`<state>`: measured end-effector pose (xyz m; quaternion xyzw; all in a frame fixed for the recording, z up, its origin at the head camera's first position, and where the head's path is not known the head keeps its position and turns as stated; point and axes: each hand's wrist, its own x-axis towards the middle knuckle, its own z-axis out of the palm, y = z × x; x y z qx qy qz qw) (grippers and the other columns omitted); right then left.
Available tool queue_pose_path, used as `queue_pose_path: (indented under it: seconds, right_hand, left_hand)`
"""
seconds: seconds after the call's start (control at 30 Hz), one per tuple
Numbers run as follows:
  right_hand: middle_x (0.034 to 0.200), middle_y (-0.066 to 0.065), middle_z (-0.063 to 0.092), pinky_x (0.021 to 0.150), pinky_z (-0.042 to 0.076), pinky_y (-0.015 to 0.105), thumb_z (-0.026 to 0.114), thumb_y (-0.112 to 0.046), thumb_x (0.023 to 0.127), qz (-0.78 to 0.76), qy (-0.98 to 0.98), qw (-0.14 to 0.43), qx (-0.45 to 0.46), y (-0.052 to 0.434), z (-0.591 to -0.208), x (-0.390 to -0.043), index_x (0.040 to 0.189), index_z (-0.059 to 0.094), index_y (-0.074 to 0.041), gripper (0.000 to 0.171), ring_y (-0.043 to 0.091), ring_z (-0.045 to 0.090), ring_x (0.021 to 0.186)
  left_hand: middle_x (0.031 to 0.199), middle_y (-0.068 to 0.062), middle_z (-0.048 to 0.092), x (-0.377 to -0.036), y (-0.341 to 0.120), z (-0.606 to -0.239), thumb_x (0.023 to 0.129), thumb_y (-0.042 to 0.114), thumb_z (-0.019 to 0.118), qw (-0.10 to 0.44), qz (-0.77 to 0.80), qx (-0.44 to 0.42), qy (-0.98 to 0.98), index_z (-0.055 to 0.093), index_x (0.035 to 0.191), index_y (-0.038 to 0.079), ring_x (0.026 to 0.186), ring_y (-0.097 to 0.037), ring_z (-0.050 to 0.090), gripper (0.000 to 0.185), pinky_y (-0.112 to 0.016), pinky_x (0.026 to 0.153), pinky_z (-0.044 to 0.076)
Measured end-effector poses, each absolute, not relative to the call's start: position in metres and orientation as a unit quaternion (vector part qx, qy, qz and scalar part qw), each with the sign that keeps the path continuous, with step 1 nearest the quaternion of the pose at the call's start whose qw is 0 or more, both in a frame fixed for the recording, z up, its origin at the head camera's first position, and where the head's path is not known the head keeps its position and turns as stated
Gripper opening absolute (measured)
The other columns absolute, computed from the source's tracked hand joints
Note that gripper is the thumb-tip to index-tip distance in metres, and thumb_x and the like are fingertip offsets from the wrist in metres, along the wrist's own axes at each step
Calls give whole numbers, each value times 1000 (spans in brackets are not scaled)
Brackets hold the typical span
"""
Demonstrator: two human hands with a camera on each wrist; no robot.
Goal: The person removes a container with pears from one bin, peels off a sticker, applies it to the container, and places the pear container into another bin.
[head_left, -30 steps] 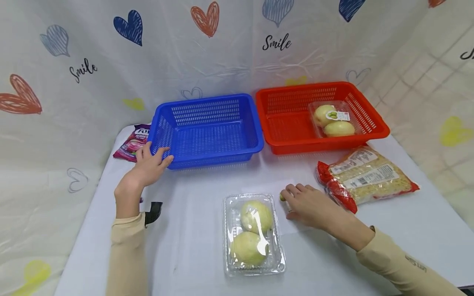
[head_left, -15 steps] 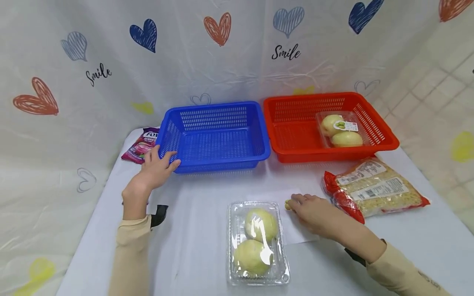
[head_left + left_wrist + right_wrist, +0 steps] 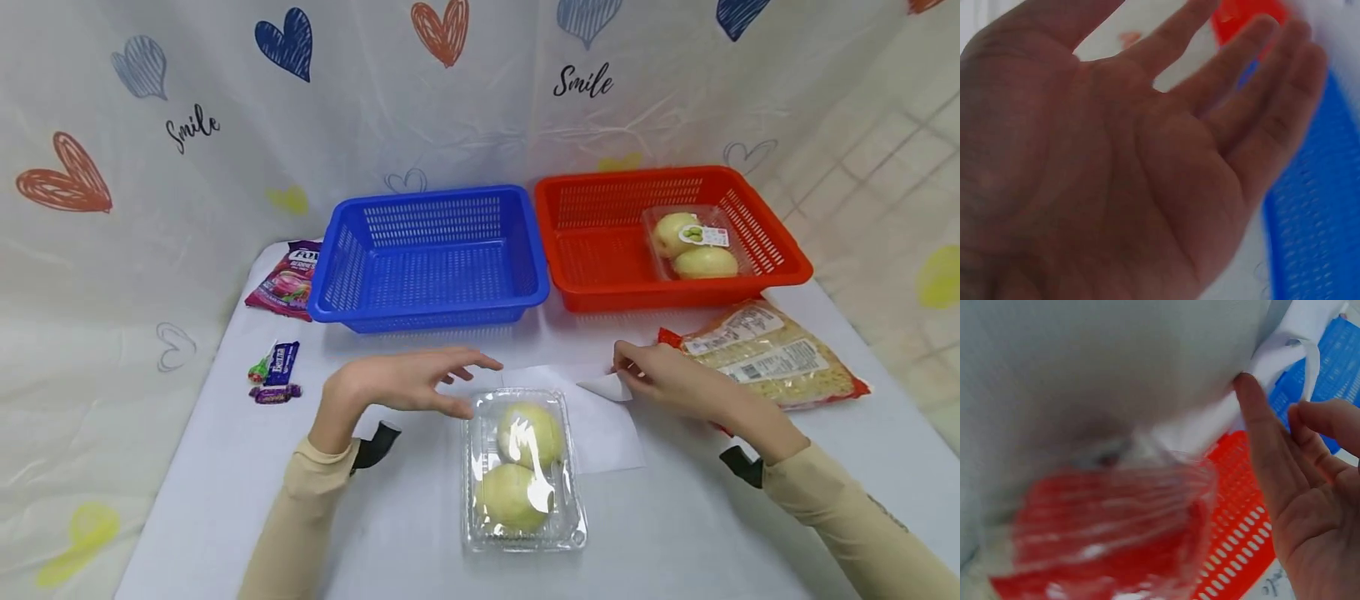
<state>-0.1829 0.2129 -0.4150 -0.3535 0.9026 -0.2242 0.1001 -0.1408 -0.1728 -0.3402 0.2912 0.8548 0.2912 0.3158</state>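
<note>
Clamshell box (image 3: 525,475) – clear glossy plastic; paper sheet (image 3: 603,417) – matt, smooth.

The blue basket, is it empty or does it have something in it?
Empty. The head view shows only the bare mesh floor of the blue basket; the red basket beside it holds a clear pack of fruit.

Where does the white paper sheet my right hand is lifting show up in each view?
Head: white paper sheet centre, beside the clear plastic fruit box.
Left wrist: not in view.
Right wrist: top right, corner pinched by the right hand.
Shared landmark: blue plastic basket.
</note>
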Motion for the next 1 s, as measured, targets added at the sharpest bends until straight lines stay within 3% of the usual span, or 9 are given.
queue_pose_path:
  seconds: [0.17, 0.27, 0.37, 0.47, 0.63, 0.8, 1.0]
  right_hand:
    - [73, -8, 61, 62, 51, 19, 68, -7, 95, -229, 915, 88, -320, 212, -415, -194, 97, 58, -13, 11, 5, 55, 67]
    - [69, -5, 58, 56, 44, 21, 67, -5, 94, -206, 930, 49, -301, 213, -412, -197, 95, 56, -10, 12, 8, 51, 62]
    - [72, -2, 61, 56, 46, 23, 67, -5, 92, -181, 940, -6, -289, 211, -400, -191, 97, 55, -9, 13, 10, 53, 63]
    - [77, -1, 62, 58, 52, 24, 69, -5, 88, -171, 932, -74, -310, 196, -385, -167, 94, 57, -11, 14, 10, 57, 67]
    - [80, -4, 56, 52, 46, 20, 70, -11, 79, -143, 890, -172, -398, 150, -366, -105, 89, 55, -16, 18, 6, 52, 67]
    - [84, -6, 56, 64, 53, 24, 72, -18, 80, -94, 854, -166, -485, 112, -369, -68, 96, 58, -17, 22, 9, 53, 73]
    - [94, -11, 56, 77, 55, 24, 70, -28, 90, -109, 839, -74, -528, 102, -383, -61, 105, 61, -23, 19, 6, 52, 83]
  left_hand:
    - [161, -6, 43, -146, -158, -358, 95, 35, 74, 386, 234, 272, 850, 35, 159, 30, 144, -32, 50, 75, -47, 119, 43]
    - [157, -7, 50, -147, -157, -362, 95, 35, 74, 397, 224, 263, 850, 36, 158, 32, 142, -28, 52, 74, -45, 119, 43]
    - [153, -7, 54, -149, -157, -363, 94, 35, 74, 393, 220, 271, 851, 37, 158, 32, 138, -25, 55, 74, -43, 116, 45]
    - [152, -7, 54, -152, -157, -363, 94, 32, 75, 392, 223, 287, 845, 36, 158, 31, 135, -24, 56, 75, -42, 115, 46]
    - [150, -8, 55, -156, -158, -365, 92, 30, 76, 396, 225, 296, 839, 37, 157, 30, 132, -23, 58, 76, -39, 112, 48]
    - [147, -8, 58, -157, -160, -364, 93, 32, 76, 395, 219, 289, 844, 38, 157, 29, 128, -24, 61, 74, -40, 111, 49]
    - [148, -8, 57, -155, -159, -363, 94, 34, 74, 395, 212, 289, 846, 38, 157, 29, 128, -24, 61, 73, -41, 111, 49]
